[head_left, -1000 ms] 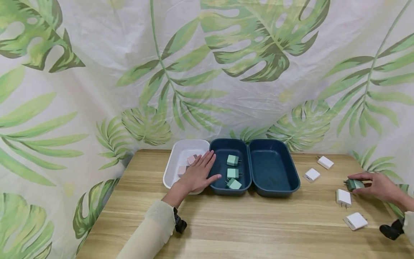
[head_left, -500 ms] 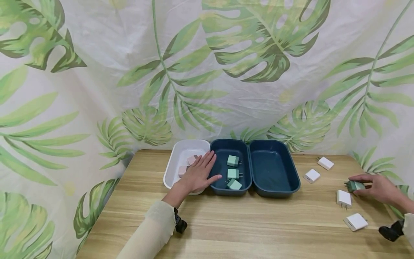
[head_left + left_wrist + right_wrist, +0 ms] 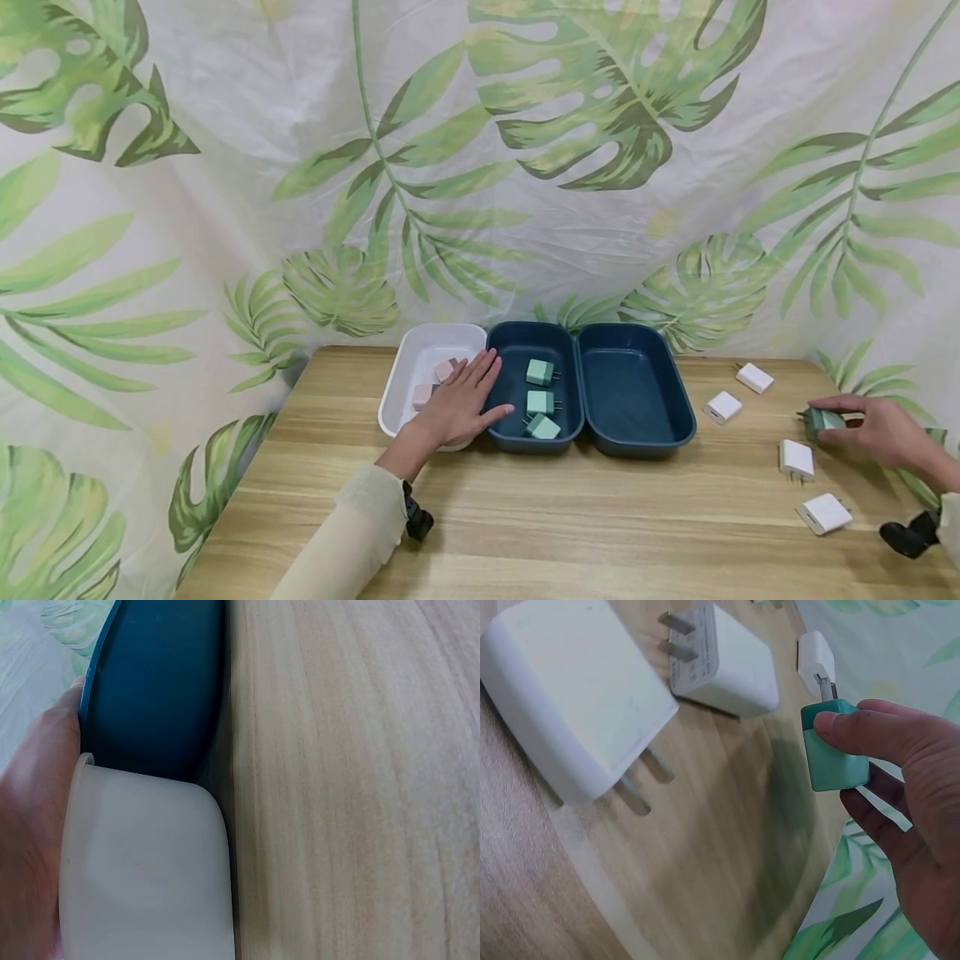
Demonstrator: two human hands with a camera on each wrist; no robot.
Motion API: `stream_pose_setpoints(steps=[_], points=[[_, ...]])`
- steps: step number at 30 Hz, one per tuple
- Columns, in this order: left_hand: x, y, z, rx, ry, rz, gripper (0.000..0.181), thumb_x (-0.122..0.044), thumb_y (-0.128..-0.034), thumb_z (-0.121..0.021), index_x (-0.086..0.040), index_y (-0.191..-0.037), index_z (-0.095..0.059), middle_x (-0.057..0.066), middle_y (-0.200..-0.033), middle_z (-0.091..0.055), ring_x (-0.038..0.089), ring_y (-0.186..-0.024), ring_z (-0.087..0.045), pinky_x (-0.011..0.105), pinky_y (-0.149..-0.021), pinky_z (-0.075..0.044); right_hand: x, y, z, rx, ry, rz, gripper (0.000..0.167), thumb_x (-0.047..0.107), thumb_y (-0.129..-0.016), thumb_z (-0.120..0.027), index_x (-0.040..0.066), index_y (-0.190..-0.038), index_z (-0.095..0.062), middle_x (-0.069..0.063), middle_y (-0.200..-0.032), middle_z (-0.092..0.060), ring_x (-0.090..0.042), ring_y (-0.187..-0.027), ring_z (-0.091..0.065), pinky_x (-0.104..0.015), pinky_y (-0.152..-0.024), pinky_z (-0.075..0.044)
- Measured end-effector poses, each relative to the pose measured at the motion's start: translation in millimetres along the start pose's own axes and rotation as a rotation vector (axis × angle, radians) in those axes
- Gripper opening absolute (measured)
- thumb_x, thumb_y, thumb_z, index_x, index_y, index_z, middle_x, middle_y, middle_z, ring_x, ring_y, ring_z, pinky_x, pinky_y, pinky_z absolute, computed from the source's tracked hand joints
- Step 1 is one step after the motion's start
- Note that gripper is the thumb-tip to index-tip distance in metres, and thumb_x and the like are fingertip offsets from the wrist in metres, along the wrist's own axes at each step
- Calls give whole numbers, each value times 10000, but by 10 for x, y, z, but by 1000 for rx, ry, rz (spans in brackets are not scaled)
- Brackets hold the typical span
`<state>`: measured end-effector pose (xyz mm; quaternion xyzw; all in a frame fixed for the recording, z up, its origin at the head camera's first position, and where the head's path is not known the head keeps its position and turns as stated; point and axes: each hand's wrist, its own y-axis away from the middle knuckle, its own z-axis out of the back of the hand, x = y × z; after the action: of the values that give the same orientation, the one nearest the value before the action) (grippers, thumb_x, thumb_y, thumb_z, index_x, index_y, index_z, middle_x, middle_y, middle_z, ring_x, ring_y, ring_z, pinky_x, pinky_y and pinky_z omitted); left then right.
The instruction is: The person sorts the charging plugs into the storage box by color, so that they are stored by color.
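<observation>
My right hand (image 3: 885, 429) pinches a green plug adapter (image 3: 823, 422) at the table's right side. In the right wrist view the thumb lies on the green adapter (image 3: 836, 754), its metal prongs pointing away from the palm. My left hand (image 3: 457, 404) lies with straight fingers across the adjoining rims of the white tray (image 3: 387, 400) and the middle blue tray (image 3: 534, 445). Pink adapters (image 3: 424, 396) lie in the white tray, partly hidden by that hand. Three green adapters (image 3: 539, 402) are in the middle tray.
Another blue tray (image 3: 636, 392) stands against the middle one's right side. White adapters lie on the wooden table (image 3: 525, 533): two (image 3: 723, 407) (image 3: 754, 377) right of the trays, two (image 3: 797, 460) (image 3: 825, 513) nearer the right hand. A leaf-patterned cloth (image 3: 450, 167) hangs behind.
The green adapter has turned and risen slightly in my right hand's grip, the fingers shifting a little. My left hand and the trays have not moved.
</observation>
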<state>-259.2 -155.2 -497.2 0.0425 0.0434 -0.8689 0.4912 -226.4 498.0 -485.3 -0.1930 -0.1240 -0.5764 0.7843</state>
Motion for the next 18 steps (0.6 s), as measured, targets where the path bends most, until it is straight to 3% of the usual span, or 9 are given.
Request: stream_pose_setpoints(steps=[13, 18], points=[[2, 6, 4, -7, -6, -13, 916, -696, -1065, -358, -73, -1705, -155, 113, -1787, -81, 248, -1655, -26, 479, -1331, -82, 179, -121, 56, -28, -29, 51, 465, 19, -795, -901, -99, -1210, -729, -362, -1138, -699, 230, -918, -481, -169, -644, -575], [0, 3, 17, 2, -25, -15, 914, -701, -1068, -340, -82, -1707, -129, 112, -1788, -63, 265, -1654, -30, 488, -1329, -102, 270, -173, 95, -18, -20, 35, 457, 45, -809, -902, -88, -1212, -734, -346, -1158, -706, 238, -934, -462, -184, -657, -576]])
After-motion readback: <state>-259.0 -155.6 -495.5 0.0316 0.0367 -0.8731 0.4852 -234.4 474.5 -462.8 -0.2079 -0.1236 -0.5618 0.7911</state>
